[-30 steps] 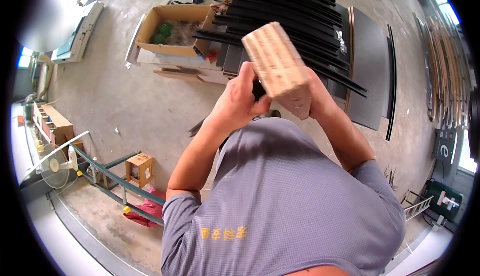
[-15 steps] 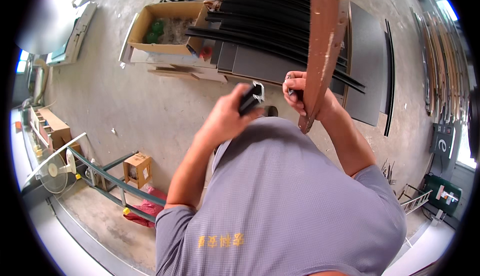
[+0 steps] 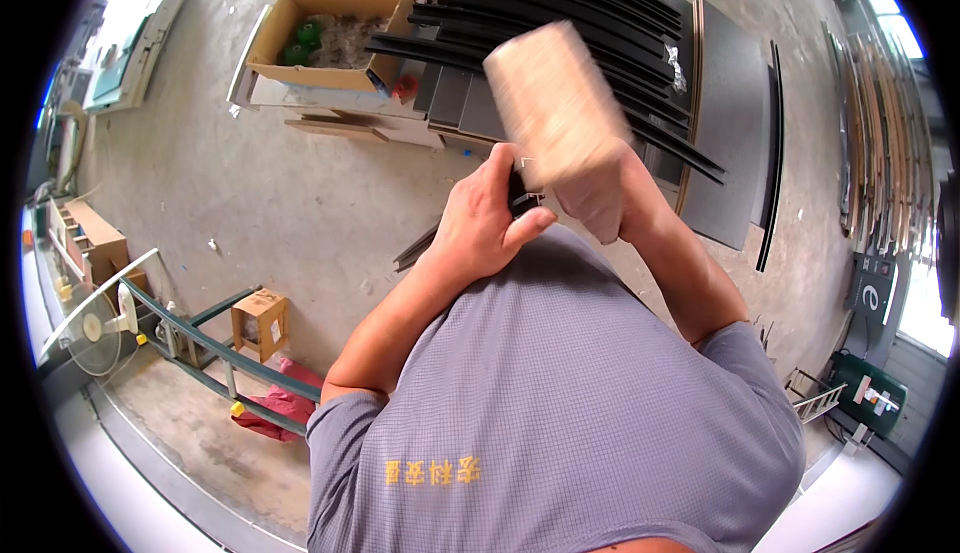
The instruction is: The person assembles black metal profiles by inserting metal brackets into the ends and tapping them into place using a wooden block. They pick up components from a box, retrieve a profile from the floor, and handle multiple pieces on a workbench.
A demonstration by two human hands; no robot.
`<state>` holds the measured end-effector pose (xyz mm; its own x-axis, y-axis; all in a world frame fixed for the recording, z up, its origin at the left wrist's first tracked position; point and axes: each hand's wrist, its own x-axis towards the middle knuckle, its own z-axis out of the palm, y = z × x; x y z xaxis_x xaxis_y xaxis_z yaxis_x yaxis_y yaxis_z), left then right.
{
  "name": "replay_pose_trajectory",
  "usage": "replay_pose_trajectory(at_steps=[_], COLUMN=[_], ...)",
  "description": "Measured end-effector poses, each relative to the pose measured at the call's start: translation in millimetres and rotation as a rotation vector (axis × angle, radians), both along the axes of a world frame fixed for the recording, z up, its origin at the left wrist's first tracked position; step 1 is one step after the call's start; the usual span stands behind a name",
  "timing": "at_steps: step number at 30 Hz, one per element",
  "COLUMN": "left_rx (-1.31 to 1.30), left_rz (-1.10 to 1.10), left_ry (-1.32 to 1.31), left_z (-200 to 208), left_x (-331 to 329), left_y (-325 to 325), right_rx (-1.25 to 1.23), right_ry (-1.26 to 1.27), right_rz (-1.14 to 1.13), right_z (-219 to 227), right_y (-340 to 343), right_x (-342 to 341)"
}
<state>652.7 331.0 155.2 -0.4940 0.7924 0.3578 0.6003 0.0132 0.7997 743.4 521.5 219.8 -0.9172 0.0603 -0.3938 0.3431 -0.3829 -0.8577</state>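
My left hand is closed round a black channel-shaped profile, its end pointing up toward my right hand. A length of the same black material shows below the left wrist. A pale bit of metal shows at the profile's end, too small to make out. Over that end stands a thick wooden block, smeared by motion, its light end face toward me. Gripping the block from the right is my right hand, its fingers mostly hidden behind the wood. Block and profile overlap in view; whether they touch I cannot tell.
Beyond my hands, many long black profiles lie stacked on dark panels. An open cardboard box with green items stands at their left. A ladder, a fan and a small carton are at lower left.
The wooden block has swung from nearly upright at the right to over the profile's end, tipping its end face toward me. My left hand has turned the profile and moved slightly right.
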Motion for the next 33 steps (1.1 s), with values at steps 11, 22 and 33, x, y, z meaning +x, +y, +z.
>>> replay_pose_trajectory(at_steps=[11,22,33], left_rx=[-0.135,0.011,-0.046], left_rz=[0.13,0.039,-0.075], left_ry=[-0.255,-0.215,-0.281], left_z=[17.4,13.4,27.4], left_x=[4.1,5.9,11.4], left_y=[3.9,-1.1,-12.6], right_rx=[0.398,0.563,0.451], right_ry=[0.096,0.155,0.199], right_rz=[-0.045,-0.011,0.099], right_z=[7.0,27.9,29.8], right_y=[-19.7,-29.9,-8.8], right_x=[3.0,11.9,22.0])
